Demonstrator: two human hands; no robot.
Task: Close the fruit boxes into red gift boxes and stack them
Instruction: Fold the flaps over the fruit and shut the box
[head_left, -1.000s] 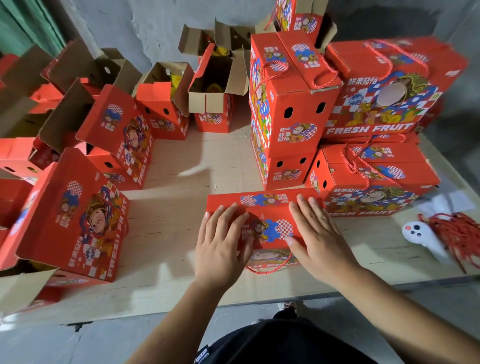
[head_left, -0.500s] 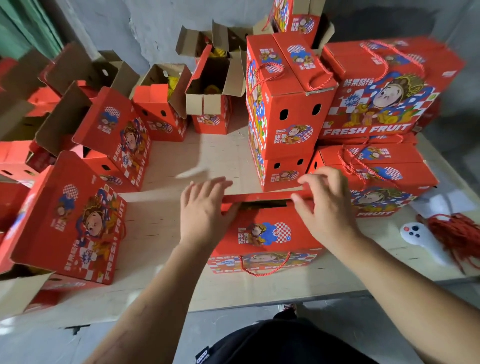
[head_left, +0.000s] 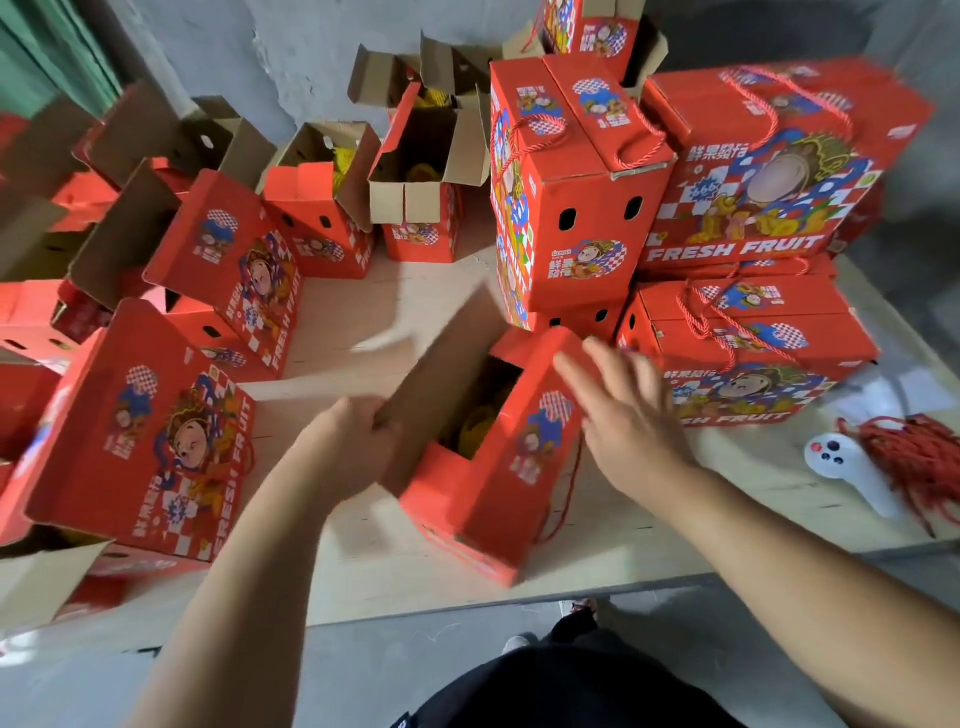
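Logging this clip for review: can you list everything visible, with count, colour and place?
Box being worked: one, red, flaps open, table's near edge.
Closed gift boxes: several, red, stacked at right rear.
Open boxes: several, red with brown flaps, left and rear.
Table: one, pale wood.
Controller: one, white, right edge.
Cord bundle: one, red, beside the controller.
Left hand: holds the worked box's brown flap.
Right hand: fingers straight, blurred, over that box's red flap.

Red gift box (head_left: 498, 467), near table edge, turned askew, brown flap (head_left: 441, 374) raised
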